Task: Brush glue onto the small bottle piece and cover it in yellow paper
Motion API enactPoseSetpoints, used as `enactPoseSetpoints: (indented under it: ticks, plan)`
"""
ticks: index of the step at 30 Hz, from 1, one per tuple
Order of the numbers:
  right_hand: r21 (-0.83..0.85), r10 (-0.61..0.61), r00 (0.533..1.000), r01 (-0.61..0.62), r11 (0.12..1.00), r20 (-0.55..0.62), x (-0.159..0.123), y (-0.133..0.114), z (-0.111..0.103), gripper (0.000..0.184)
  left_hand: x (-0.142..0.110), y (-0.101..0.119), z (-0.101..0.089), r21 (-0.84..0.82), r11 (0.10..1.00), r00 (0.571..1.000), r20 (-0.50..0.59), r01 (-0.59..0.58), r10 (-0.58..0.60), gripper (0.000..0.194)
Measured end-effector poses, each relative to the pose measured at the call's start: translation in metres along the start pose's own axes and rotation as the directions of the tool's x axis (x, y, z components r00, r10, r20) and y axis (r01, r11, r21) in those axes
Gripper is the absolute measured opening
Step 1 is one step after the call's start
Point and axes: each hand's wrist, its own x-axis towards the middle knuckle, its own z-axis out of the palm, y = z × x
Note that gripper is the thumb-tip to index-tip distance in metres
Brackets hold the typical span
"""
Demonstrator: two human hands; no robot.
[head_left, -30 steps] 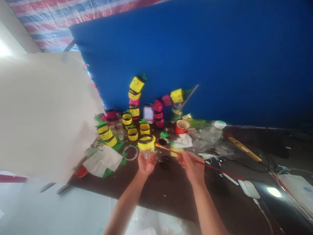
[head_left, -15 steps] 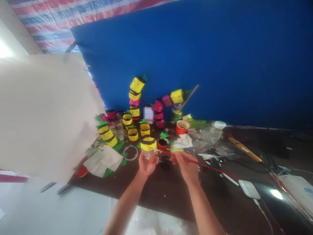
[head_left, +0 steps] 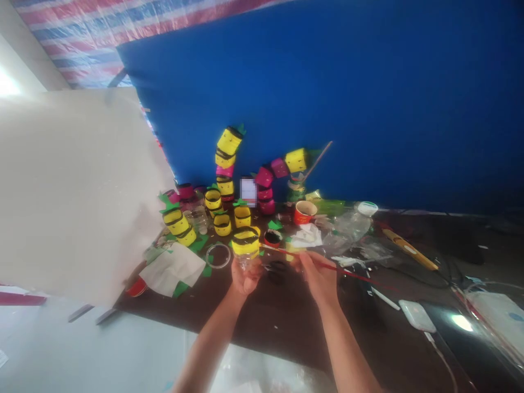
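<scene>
My left hand [head_left: 246, 275] is closed round the clear lower part of a plastic bottle piece [head_left: 245, 245], whose upper band is painted yellow with a black rim. In my right hand [head_left: 317, 275] is a thin red paintbrush [head_left: 335, 267], held in a pinch, its handle slanting off to the right. The brush tip is at the right side of the yellow band; whether it touches, I cannot tell. Behind it stands a small red cup [head_left: 272, 238] with dark content. Other yellow painted pieces [head_left: 242, 216] with black rims stand just beyond.
A red paper cup [head_left: 305, 213] and a clear bottle [head_left: 347, 226] are behind my right hand. Left lie a tape roll [head_left: 218, 256] and white paper [head_left: 174, 267]. A yellow-handled tool [head_left: 410, 251] and a white device [head_left: 417, 316] lie right. A blue panel [head_left: 327, 82] rises behind.
The bottle piece has shifted slightly left and turned a little in my left hand. My right hand has moved slightly right, and the brush tip with it, from the band's front to its right edge.
</scene>
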Motion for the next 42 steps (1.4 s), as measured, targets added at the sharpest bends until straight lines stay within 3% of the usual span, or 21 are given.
enactPoseSetpoints:
  ticks: [6,13,22,28,36,42]
  plan:
    - [0.082,-0.007,0.999,0.009,0.997,-0.031,-0.002,0.017,-0.004,0.034,0.000,0.000,0.000,-0.004,1.000,1.000,-0.005,-0.017,0.017,0.031]
    - [0.095,-0.022,0.996,0.014,0.995,0.081,-0.010,0.010,0.009,0.031,-0.001,-0.002,0.003,-0.012,0.998,0.998,-0.017,-0.054,0.054,0.030]
    - [0.031,-0.057,0.998,0.057,0.998,-0.012,-0.007,0.013,-0.004,0.032,0.001,0.000,-0.001,-0.001,0.999,0.998,-0.050,-0.039,0.039,0.035]
    - [0.052,-0.110,0.987,0.104,0.993,0.115,-0.011,0.006,0.004,0.030,0.000,-0.001,0.001,-0.007,0.999,0.997,-0.055,-0.049,0.049,0.035]
    - [0.024,-0.087,0.996,0.086,0.996,0.020,-0.008,0.011,-0.009,0.032,0.000,-0.001,-0.001,0.008,0.999,0.998,-0.047,-0.046,0.046,0.037]
    - [0.034,-0.068,0.990,0.064,0.997,0.125,-0.012,0.004,0.001,0.032,0.000,-0.002,0.001,-0.008,0.998,0.997,-0.046,-0.060,0.060,0.034]
